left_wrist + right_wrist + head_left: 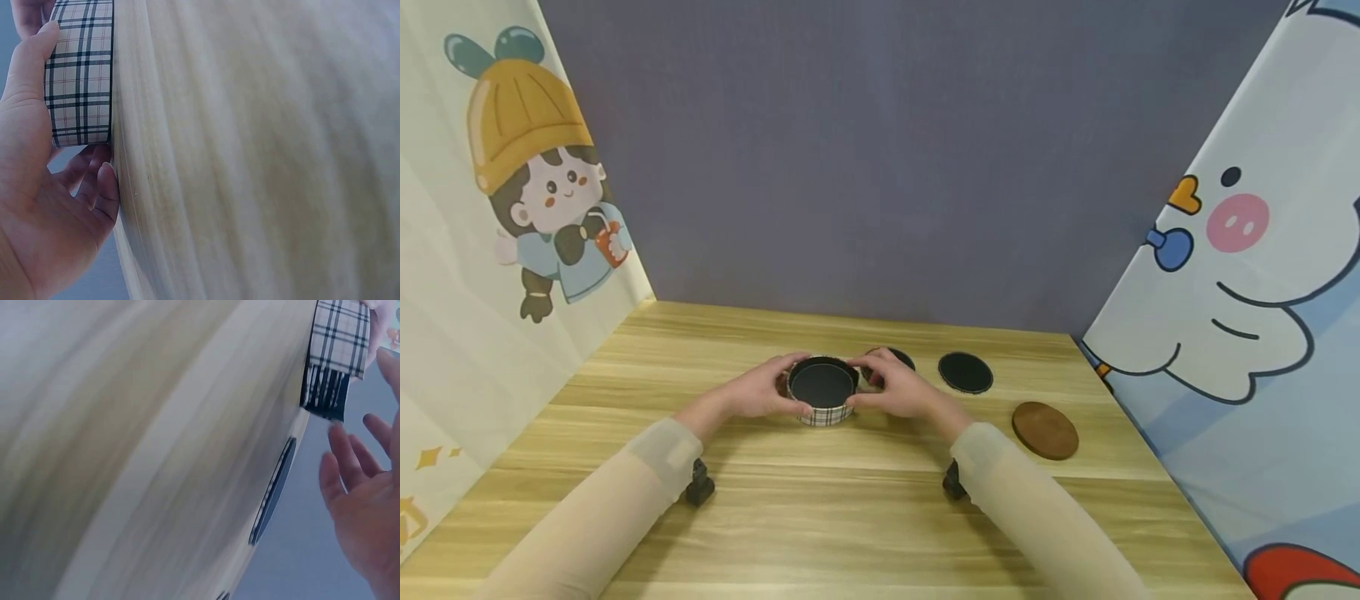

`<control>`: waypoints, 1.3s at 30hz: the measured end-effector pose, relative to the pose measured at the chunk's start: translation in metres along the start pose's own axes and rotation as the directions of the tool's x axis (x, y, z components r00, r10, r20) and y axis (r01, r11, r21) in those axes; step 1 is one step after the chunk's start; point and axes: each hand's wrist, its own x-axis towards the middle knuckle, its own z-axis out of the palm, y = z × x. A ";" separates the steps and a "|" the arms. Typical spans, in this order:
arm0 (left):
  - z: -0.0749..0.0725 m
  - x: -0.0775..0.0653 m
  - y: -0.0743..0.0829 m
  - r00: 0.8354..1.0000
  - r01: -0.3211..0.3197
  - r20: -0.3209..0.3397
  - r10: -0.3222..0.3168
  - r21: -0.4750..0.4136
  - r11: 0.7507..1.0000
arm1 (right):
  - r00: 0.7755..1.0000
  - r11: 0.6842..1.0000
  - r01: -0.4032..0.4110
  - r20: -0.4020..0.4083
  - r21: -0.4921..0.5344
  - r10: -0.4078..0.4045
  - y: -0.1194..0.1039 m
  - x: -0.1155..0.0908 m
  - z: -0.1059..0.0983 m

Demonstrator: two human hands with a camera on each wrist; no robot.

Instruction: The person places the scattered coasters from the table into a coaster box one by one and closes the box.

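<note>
A round coaster holder (823,417) with a black inside and a plaid side stands on the table between both hands. My left hand (767,388) grips its left side; in the left wrist view the thumb (36,59) lies along the plaid wall. At its right side my right hand (895,388) has thumb and forefinger at the wall and rim. The right wrist view shows a dark striped part of the wall near those fingertips. Behind the right hand lies a round black coaster (904,358), partly hidden by it.
Another black coaster (966,372) lies flat to the right. Nearer me is a brown round disc (1045,431). The wood-grain table (820,533) meets a grey back panel (865,167), with cartoon-printed cloths (1240,325) at the sides.
</note>
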 end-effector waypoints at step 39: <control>0.001 0.001 0.001 1.000 0.000 0.005 0.000 -0.008 1.000 | 0.985 0.977 -0.172 -0.021 -0.127 0.170 0.086 -0.120 -0.077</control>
